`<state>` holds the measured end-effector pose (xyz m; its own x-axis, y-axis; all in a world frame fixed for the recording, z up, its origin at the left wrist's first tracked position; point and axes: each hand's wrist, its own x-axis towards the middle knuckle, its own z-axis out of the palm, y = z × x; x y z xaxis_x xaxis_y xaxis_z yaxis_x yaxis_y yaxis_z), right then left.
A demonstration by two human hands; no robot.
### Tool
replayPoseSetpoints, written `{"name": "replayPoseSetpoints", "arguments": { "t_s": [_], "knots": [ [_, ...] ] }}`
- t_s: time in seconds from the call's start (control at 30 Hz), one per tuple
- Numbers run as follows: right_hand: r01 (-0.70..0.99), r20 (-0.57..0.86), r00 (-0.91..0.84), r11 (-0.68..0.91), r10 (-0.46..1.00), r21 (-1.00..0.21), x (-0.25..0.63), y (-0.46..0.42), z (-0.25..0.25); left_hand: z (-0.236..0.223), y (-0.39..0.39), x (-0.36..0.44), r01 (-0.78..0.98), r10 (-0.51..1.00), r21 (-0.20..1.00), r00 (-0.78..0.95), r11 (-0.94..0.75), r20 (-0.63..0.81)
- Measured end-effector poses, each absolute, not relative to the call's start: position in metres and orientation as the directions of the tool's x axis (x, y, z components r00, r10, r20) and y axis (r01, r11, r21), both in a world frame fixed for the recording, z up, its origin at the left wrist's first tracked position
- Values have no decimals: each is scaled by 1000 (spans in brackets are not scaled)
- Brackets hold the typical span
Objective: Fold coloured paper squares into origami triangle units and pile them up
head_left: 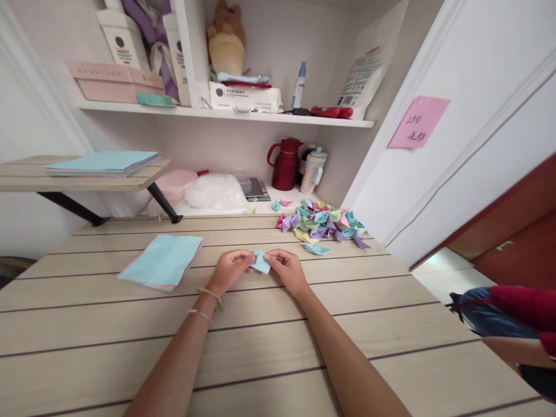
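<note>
A small piece of light blue folded paper [261, 264] is held between my two hands, just above the slatted table. My left hand [232, 267] pinches its left side with thumb and fingers. On the right side, my right hand [285, 266] grips it the same way, thumb on top. Its lower corner points toward me; the fingers hide parts of its edges. To the left lies a stack of light blue paper sheets [163, 260]. At the right back is a pile of folded paper boats [324, 219] in several colours, with one blue paper boat [317, 249] in front of it.
A raised wooden shelf [152, 180] on black legs carries more paper [102, 162] at the left. Behind the table stand a dark red jug [285, 165], a speckled cup [313, 171] and a clear plastic bag [216, 192]. A person's clothed legs [499, 310] show at the right.
</note>
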<state>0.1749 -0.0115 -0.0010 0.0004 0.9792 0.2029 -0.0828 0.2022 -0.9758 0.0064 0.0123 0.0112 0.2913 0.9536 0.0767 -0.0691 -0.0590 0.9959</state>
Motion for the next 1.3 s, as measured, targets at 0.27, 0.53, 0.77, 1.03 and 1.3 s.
{"name": "replayPoseSetpoints", "arguments": {
  "t_s": [0.27, 0.53, 0.77, 1.03, 1.3],
  "knots": [
    [-195, 198, -33, 188, 980, -963, 175, -11, 2, 10, 12, 9, -73, 963, 996, 260, -48, 66],
    [-23, 218, 39, 219, 975, -976, 177, -13, 3, 10, 12, 7, -41, 971, 992, 203, -119, 125],
    [-175, 235, 4, 232, 972, -957, 176, -10, -3, 9, 15, 7, -113, 968, 989, 221, -99, 122],
    [-10, 197, -87, 197, 976, -980, 179, -13, -2, 7, 13, 6, -93, 952, 991, 281, -101, 123],
    [139, 284, -36, 286, 958, -948, 178, -11, -5, 1, 15, 7, 36, 944, 980, 276, -197, 180]
  ]
}}
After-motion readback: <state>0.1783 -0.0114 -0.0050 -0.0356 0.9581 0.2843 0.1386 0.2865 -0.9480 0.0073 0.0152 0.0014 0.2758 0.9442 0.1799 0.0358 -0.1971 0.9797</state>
